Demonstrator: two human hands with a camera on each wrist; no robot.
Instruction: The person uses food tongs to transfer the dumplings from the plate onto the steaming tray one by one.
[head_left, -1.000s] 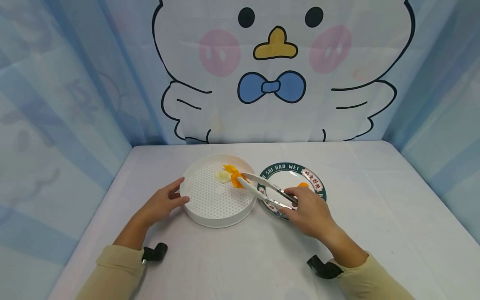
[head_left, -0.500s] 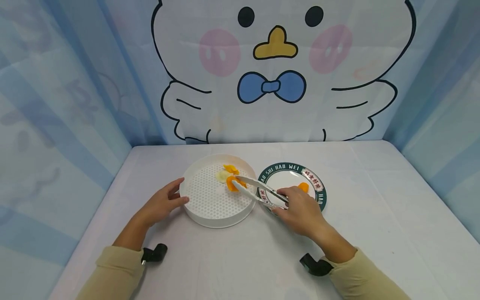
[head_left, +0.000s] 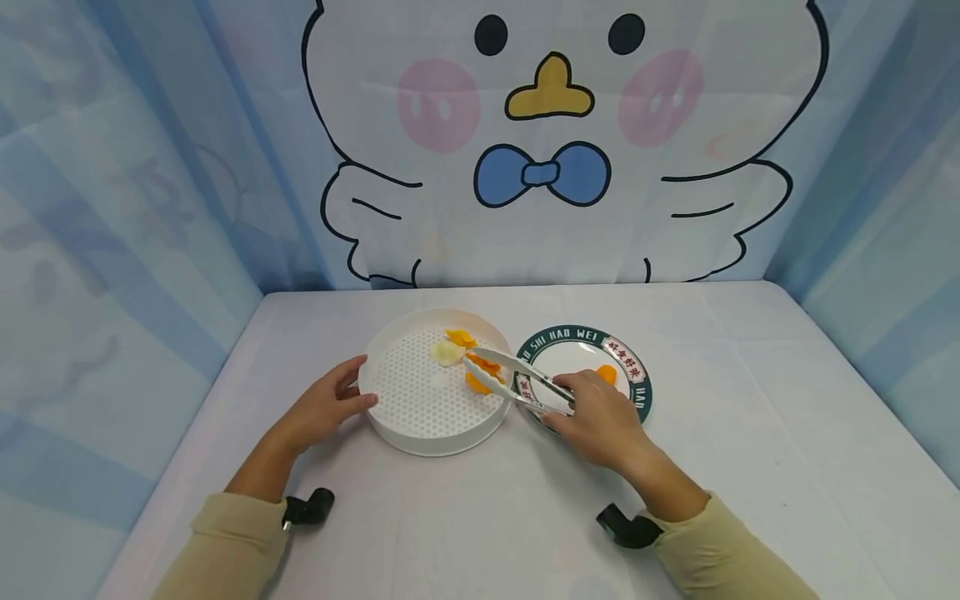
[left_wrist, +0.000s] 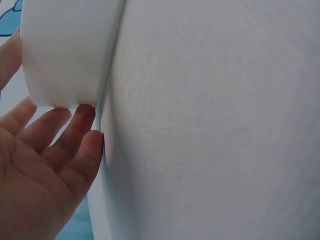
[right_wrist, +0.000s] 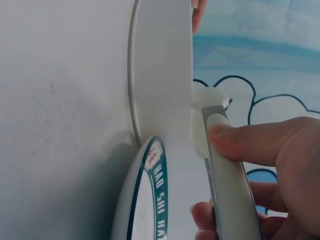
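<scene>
In the head view my left hand (head_left: pixel 325 406) rests against the side of a round white perforated steamer tray (head_left: pixel 420 400). The left wrist view has its fingertips touching the tray's outer wall (left_wrist: pixel 70 55). My right hand (head_left: pixel 600 421) grips metal tongs (head_left: pixel 517 367) with whitish tips; their arms stand apart over the tray's right side. Orange slices (head_left: pixel 477 383) lie at the tips, partly covered by them; whether they are pinched I cannot tell. Beside them in the tray are a pale yellow slice (head_left: pixel 447 353) and a yellow-orange piece (head_left: pixel 461 337).
A white plate with a green lettered rim (head_left: pixel 640 367) touches or nearly touches the tray's right side. An orange piece (head_left: pixel 607 373) lies on it, near my right hand. White cloth (head_left: pixel 450 525) covers the table. A printed curtain (head_left: pixel 547 233) stands behind.
The tongs have moved slightly left and down over the tray. The orange slices at their tips have parted from the yellow-orange piece and now lie lower right. My left hand has stayed put.
</scene>
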